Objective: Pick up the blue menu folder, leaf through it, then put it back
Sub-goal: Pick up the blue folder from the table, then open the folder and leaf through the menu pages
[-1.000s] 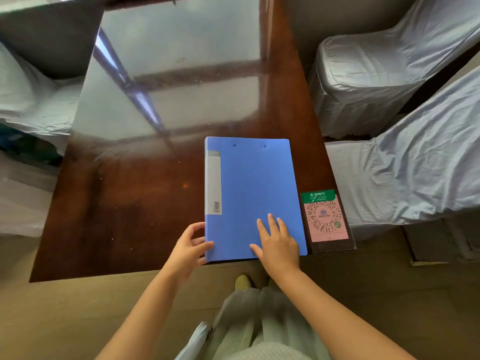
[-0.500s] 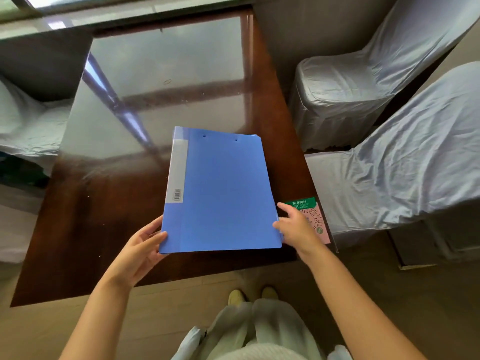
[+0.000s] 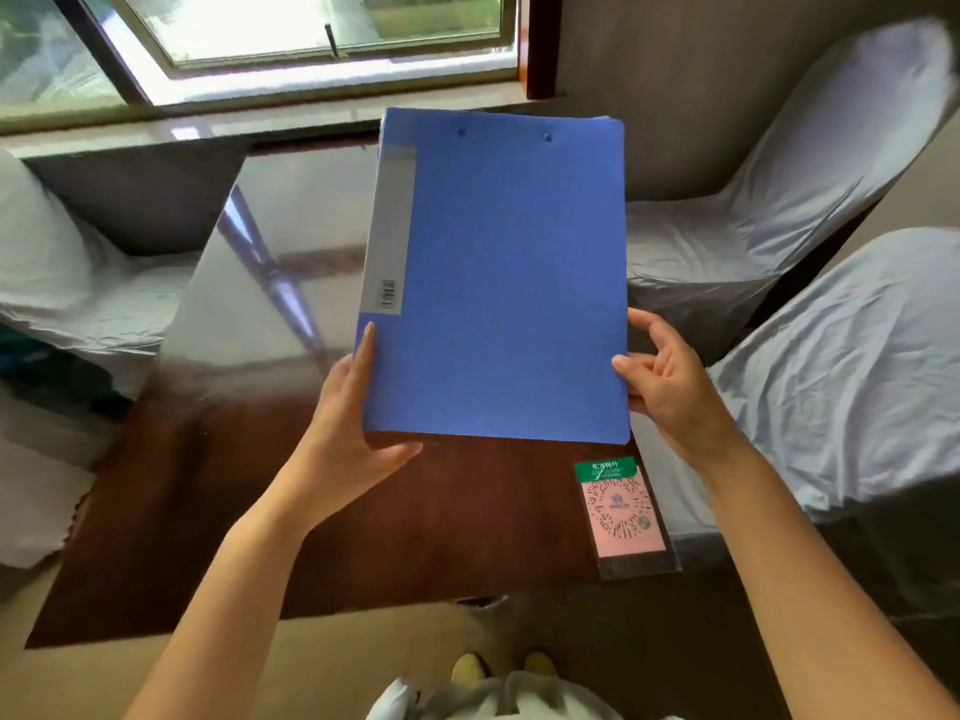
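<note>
Blue menu folder [image 3: 509, 283] held closed, clear of table — left hand [image 3: 348, 439] and right hand [image 3: 670, 387] grip its side edges.

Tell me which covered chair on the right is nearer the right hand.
The nearer covered chair, low in view beside the right hand; the other chair stands farther back, toward the window.

Single head-worn view, wide-angle, looking forward and steeply down from standing height, close over the blue menu folder [image 3: 498, 283] and the dark surface [image 3: 363, 537], window [image 3: 311, 28] along the top edge, covered chairs at both sides, shoes at the bottom.
</note>
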